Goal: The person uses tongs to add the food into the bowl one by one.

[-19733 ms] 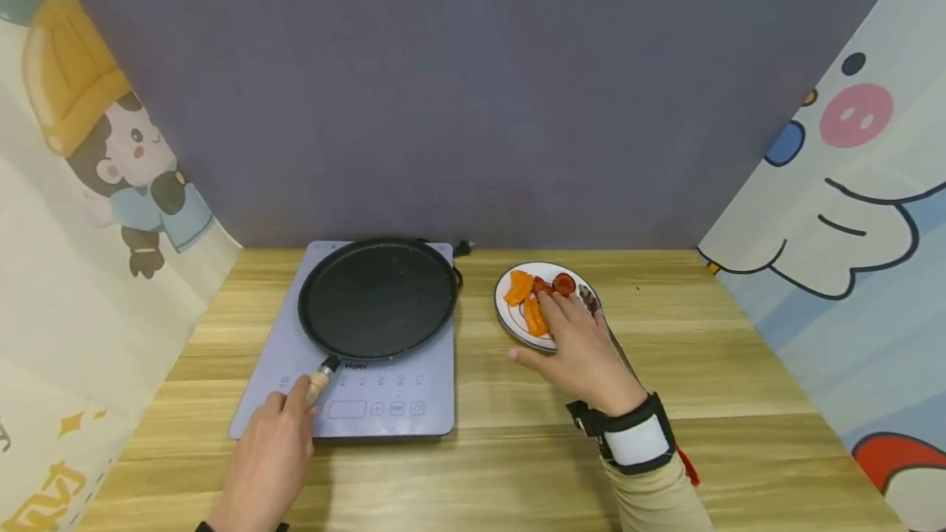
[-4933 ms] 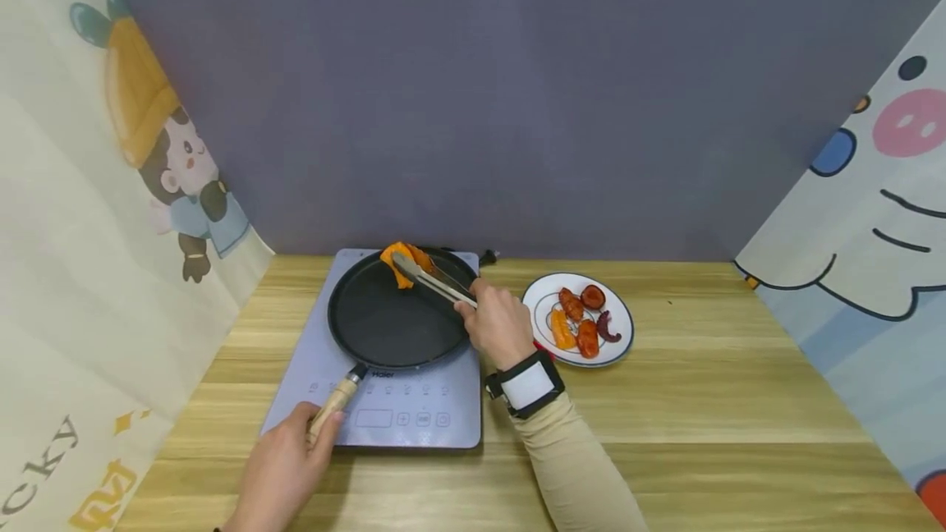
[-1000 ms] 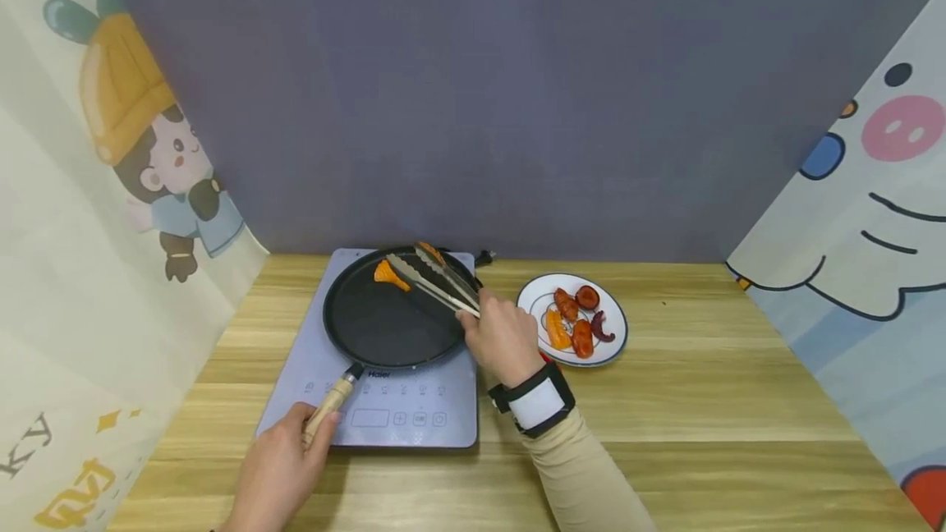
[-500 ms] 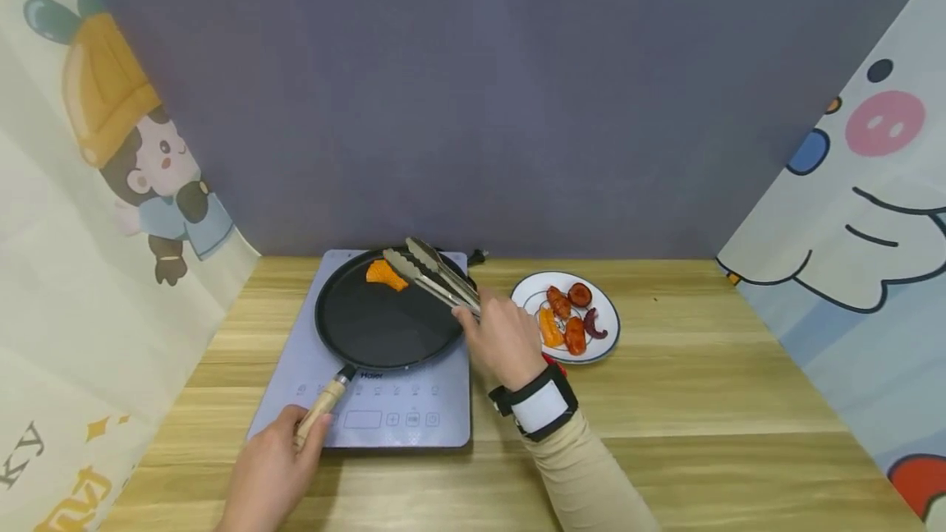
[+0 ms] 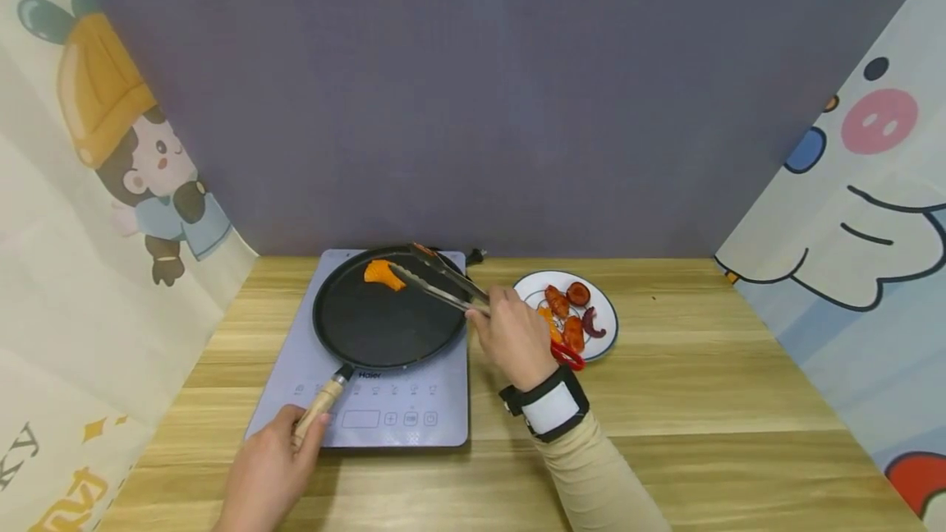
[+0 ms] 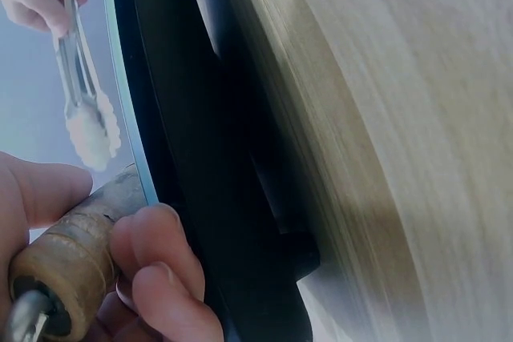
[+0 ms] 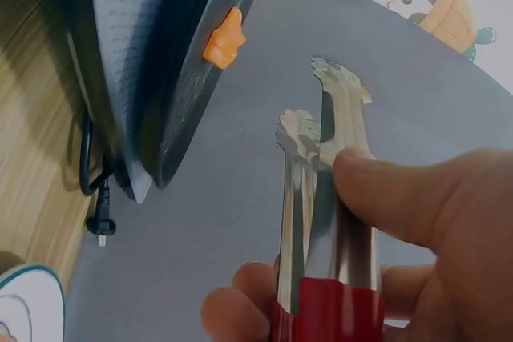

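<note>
Table (image 5: 709, 384), light wood-grain top. On it: pale grey cooker (image 5: 399, 402) left of centre; white dark-rimmed plate (image 5: 604, 304) to its right, apart; black plug (image 5: 476, 255) at back edge, by cooker's far right corner; small dark speck (image 5: 654, 298) right of plate.

Cooktop (image 5: 448, 384), between left hand (image 5: 272, 462) and right hand (image 5: 520, 341): brand "Haier" (image 5: 369, 375), plus sign (image 5: 391, 418), power sign (image 5: 430, 418). Cloth (image 5: 44, 269), left of left hand: "ky" (image 5: 18, 454); orange lettering (image 5: 70, 499), illegible.

grey backdrop (image 5: 473, 105), cartoon-printed cloth (image 5: 89, 286), wooden tabletop (image 5: 709, 368)
</note>
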A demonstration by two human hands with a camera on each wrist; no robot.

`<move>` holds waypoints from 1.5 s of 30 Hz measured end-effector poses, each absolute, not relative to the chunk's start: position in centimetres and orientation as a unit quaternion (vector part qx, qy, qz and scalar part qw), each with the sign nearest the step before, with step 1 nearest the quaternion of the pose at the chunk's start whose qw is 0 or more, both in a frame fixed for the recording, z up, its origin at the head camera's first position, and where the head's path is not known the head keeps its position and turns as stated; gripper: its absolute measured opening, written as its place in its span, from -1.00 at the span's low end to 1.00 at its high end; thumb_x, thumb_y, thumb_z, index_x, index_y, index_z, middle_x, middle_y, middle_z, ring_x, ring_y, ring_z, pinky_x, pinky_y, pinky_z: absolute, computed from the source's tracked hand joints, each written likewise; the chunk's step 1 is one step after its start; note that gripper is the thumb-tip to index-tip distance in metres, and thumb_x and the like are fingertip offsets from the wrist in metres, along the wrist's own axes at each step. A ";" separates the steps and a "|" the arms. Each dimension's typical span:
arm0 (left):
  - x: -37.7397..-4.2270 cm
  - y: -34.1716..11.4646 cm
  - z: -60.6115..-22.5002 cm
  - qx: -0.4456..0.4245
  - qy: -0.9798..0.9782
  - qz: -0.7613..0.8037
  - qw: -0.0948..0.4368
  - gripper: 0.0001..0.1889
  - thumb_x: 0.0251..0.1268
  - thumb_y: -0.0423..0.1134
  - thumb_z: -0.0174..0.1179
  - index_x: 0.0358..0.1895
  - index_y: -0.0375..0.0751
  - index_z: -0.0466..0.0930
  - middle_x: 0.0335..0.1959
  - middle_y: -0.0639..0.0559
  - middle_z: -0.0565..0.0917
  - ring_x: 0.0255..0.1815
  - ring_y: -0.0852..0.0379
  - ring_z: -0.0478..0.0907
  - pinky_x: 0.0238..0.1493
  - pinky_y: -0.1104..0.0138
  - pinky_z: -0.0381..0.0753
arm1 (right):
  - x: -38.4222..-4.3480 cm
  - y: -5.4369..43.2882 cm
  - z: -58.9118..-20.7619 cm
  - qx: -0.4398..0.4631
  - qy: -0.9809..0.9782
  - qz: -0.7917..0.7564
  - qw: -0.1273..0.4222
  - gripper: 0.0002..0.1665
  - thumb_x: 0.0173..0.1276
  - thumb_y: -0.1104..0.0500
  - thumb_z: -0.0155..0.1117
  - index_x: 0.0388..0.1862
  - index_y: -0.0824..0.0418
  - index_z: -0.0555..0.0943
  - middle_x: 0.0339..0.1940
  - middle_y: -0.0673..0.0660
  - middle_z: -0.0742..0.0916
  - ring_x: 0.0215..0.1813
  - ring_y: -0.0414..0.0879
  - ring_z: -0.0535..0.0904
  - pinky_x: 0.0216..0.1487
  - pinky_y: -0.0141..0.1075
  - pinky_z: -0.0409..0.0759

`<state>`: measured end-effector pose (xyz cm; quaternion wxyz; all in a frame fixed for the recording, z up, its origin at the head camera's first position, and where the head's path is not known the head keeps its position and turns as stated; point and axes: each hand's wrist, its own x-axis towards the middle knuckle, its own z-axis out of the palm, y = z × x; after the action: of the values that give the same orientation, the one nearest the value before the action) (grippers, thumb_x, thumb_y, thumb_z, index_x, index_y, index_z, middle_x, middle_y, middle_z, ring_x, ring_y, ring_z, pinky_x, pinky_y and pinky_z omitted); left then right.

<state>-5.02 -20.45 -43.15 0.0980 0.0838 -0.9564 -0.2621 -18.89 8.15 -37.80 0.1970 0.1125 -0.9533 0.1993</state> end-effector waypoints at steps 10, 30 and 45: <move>-5.1 -20.4 -43.1 0.088 -0.957 -0.262 0.093 -0.63 0.48 -0.04 0.21 -0.13 -0.37 0.60 -0.65 0.04 0.43 -0.61 0.12 0.37 -0.57 0.25 0.32 | -18.7 10.0 -38.2 0.101 -0.961 0.168 0.193 -0.57 0.33 -0.10 0.47 -0.22 0.24 0.61 -0.50 0.15 0.64 -0.50 0.14 0.64 -0.61 -0.06 0.43; -5.4 -20.7 -43.4 0.090 -0.959 -0.257 0.075 -0.57 0.51 0.02 0.17 -0.09 -0.39 0.59 -0.63 0.03 0.44 -0.59 0.10 0.38 -0.55 0.23 0.33 | -18.4 14.4 -36.9 0.065 -0.972 0.158 0.161 -0.58 0.39 -0.06 0.41 0.06 0.19 0.66 -0.31 0.24 0.78 -0.44 0.22 0.69 -0.60 0.01 0.49; -5.3 -20.7 -43.3 0.089 -0.960 -0.256 0.074 -0.56 0.52 0.01 0.16 -0.06 -0.42 0.59 -0.63 0.03 0.46 -0.61 0.12 0.37 -0.57 0.24 0.31 | -18.4 18.5 -35.1 0.014 -0.985 0.158 0.073 -0.54 0.47 -0.04 0.31 0.18 0.22 0.62 -0.35 0.27 0.74 -0.54 0.06 0.56 -0.67 -0.14 0.36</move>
<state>-5.29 -20.68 -43.30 0.0744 0.0887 -0.9596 -0.2563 -18.44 18.49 -35.11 0.0731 0.0141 -0.9847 0.1575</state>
